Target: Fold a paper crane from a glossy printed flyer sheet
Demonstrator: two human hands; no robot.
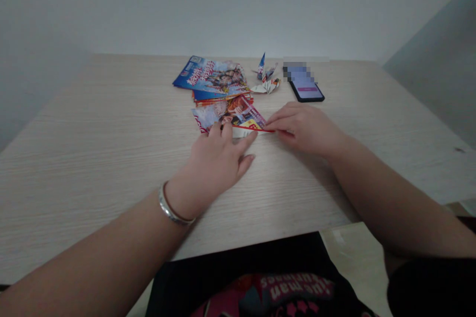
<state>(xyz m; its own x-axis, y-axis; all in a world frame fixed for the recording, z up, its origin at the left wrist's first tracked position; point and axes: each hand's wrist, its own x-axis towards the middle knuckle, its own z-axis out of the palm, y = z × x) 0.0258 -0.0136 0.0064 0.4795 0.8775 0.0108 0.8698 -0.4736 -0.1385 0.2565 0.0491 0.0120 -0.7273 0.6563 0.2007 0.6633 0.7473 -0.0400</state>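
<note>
A printed paper sheet (238, 110) lies on the table in front of me, its near edge folded over to show a white strip. My left hand (219, 153) rests on the sheet's near left part with fingers spread, the index finger lying along the folded strip. At the sheet's right corner, my right hand (307, 126) pinches the fold between thumb and fingers. A silver bracelet circles my left wrist. Part of the paper is hidden beneath my left fingers.
Behind the sheet lies a stack of colourful leaflets (211, 77). Beside it are folded paper cranes (266, 84), one partly behind the other. A phone (305, 84) with a lit screen lies to their right. The wooden table (92, 158) meets a pale wall at the back.
</note>
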